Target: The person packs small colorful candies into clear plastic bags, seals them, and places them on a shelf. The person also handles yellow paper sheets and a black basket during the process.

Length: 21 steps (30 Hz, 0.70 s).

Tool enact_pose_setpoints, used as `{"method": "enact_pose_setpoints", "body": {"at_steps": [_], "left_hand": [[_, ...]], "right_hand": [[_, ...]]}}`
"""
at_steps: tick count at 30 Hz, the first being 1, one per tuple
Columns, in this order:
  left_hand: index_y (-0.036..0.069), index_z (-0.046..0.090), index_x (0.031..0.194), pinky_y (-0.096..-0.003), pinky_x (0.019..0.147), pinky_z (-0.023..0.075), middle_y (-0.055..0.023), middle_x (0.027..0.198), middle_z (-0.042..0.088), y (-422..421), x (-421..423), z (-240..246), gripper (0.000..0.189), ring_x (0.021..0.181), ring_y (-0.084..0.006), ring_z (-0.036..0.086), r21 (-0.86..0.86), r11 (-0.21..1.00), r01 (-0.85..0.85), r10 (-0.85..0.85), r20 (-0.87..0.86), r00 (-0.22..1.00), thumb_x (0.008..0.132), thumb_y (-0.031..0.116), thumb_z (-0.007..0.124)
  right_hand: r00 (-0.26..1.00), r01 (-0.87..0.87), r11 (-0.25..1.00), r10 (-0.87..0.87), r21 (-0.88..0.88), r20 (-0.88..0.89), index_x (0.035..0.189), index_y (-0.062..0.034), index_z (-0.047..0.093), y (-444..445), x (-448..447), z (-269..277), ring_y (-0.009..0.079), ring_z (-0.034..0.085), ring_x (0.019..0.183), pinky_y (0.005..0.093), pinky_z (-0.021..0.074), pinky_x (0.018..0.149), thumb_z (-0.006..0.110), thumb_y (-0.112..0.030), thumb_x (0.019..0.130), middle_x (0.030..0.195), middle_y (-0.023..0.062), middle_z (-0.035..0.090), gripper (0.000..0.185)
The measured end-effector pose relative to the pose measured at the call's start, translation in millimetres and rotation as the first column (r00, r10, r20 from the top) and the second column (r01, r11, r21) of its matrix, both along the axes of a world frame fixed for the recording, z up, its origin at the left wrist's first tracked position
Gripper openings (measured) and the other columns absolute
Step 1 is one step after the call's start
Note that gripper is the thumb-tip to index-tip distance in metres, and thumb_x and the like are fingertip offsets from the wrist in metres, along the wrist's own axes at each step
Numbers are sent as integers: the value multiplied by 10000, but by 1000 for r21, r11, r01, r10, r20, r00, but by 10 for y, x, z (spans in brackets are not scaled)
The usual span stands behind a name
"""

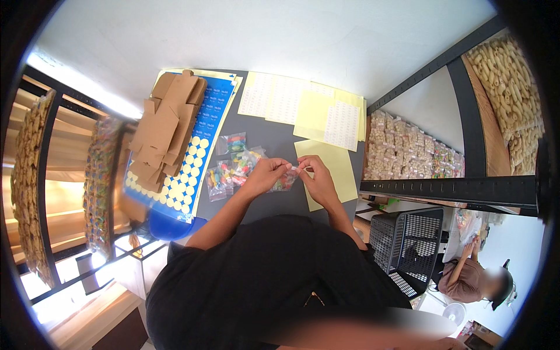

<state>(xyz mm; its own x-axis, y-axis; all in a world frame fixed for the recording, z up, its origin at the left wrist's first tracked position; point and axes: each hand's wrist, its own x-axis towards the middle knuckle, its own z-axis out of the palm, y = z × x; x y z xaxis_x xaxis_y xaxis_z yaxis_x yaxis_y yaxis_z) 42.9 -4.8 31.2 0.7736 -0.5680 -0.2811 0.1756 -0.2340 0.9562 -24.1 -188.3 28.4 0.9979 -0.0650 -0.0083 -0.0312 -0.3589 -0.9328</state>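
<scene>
My left hand and my right hand meet over the grey table, thumbs and fingertips pinching the top edge of a small clear plastic bag with colourful pieces in it. The bag hangs just below my fingers. To the left of my left hand lie several similar bags of coloured pieces, partly overlapping. Another clear bag lies farther back. A yellow backing sheet lies partly beneath my right hand.
Flattened brown cardboard boxes lie on blue sheets of round stickers. Printed label sheets lie at the back. Shelves with packed bags stand at both sides. A black crate and a seated person are at the lower right.
</scene>
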Motion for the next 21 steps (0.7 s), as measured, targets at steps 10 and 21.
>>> {"method": "enact_pose_setpoints", "body": {"at_steps": [10, 21], "left_hand": [[-35, 694, 956, -247, 587, 483, -50, 747, 691, -4, -14, 6, 272, 643, -77, 615, -26, 999, 30, -31, -55, 998, 934, 233, 649], [10, 690, 957, -256, 636, 488, -46, 761, 698, -3, -16, 46, 181, 688, -86, 642, 66, 996, 67, -70, 34, 997, 927, 181, 640]], "right_hand": [[1000, 17, 999, -17, -44, -9, 905, -12, 588, 28, -1, 35, 249, 594, 1065, 354, 512, 892, 655, -96, 893, 1132, 138, 595, 108], [983, 90, 992, -75, 87, -165, 1023, -14, 641, 32, -52, -65, 219, 644, 897, 341, 509, 804, 679, -186, 888, 1014, 120, 670, 221]]}}
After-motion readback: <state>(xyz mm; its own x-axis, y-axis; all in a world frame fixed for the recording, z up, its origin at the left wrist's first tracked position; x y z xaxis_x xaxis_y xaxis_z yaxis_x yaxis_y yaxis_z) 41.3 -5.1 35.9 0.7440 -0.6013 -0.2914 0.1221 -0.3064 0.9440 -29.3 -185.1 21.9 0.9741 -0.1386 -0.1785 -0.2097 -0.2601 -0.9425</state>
